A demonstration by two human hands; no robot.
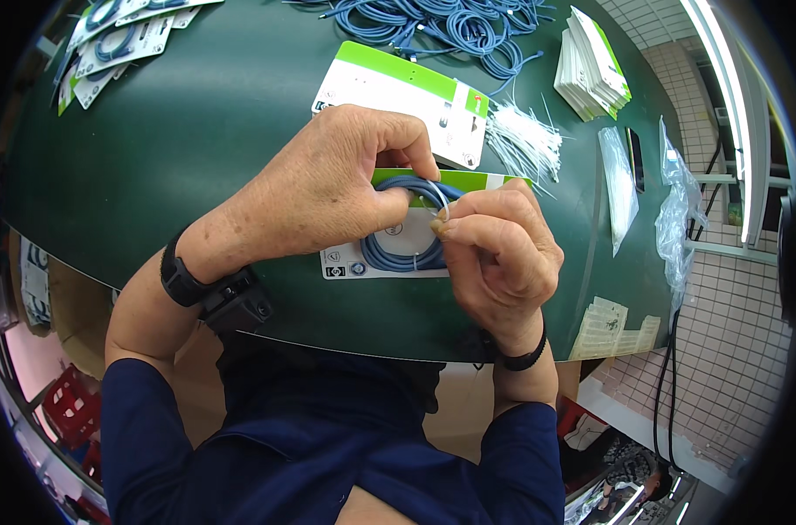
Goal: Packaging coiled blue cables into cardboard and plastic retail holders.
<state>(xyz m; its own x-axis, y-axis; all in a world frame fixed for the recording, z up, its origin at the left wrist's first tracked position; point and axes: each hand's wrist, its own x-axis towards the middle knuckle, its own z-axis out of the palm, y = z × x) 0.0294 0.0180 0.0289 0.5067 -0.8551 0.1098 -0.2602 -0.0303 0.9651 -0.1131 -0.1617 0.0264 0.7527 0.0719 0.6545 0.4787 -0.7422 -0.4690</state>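
Note:
A coiled blue cable (382, 255) lies on a white and green packaging card (345, 254) at the table's near middle. My left hand (336, 166) grips the top of the coil, thumb and index finger bent around it. A thin white cable tie (445, 199) loops over the coil's upper right side. Its end is pinched between the thumb and index finger of my right hand (503, 249). A second small tie (415, 261) shows on the lower part of the coil. The left hand's other fingers are mostly hidden.
Beyond my hands lie a stack of packaging cards (398, 83) and a bundle of white cable ties (525, 140). Loose blue cables (450, 26) heap at the far edge. Carded cables (122, 48) sit far left, more cards (590, 70) far right, near plastic bags (619, 188) and a phone (635, 159).

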